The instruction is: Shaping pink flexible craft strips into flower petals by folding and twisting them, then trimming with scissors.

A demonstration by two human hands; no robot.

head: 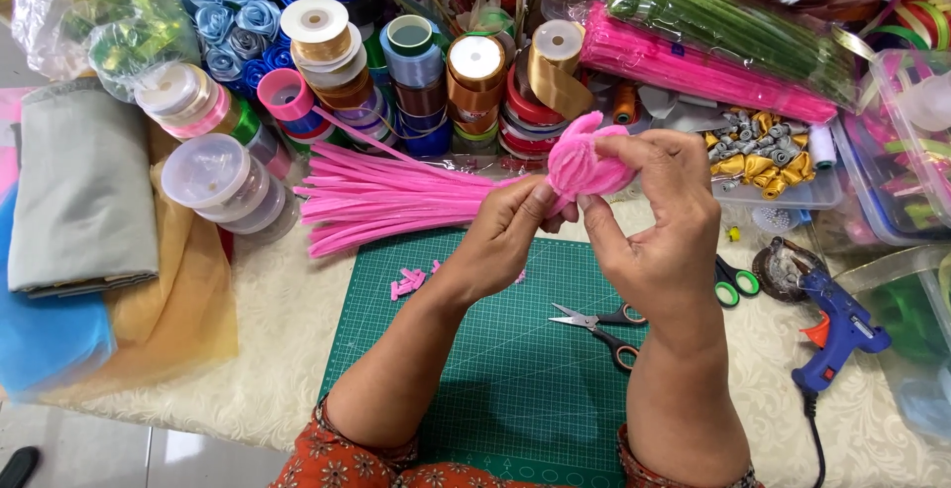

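Head view: a pink chenille shape (580,156), looped and folded from fuzzy stems, is held up above the far edge of a green cutting mat (495,369). It is pinched from the left by the left hand (505,240), whose thumb and fingertips are closed on its lower edge, and gripped from the right by the right hand (659,216), whose fingers are curled over its top and side. Both hands are thus closed on the same piece, touching each other just below it. A bundle of pink chenille stems (386,201) is laid on the worktop (277,339) to the left, its right end reaching the held shape. Small pink offcuts (408,282) are scattered on the mat near the left wrist. A pair of small scissors (599,325) is seen lying open on the mat near the right forearm, and green-handled scissors (735,283) lie just right of the right hand. A blue glue gun (837,325) rests at the right, well apart from the hands. Spools of ribbon (416,72) are stacked at the far side, with packets of pink and green stems (713,47) to their right and folded cloth (79,191) at the left.
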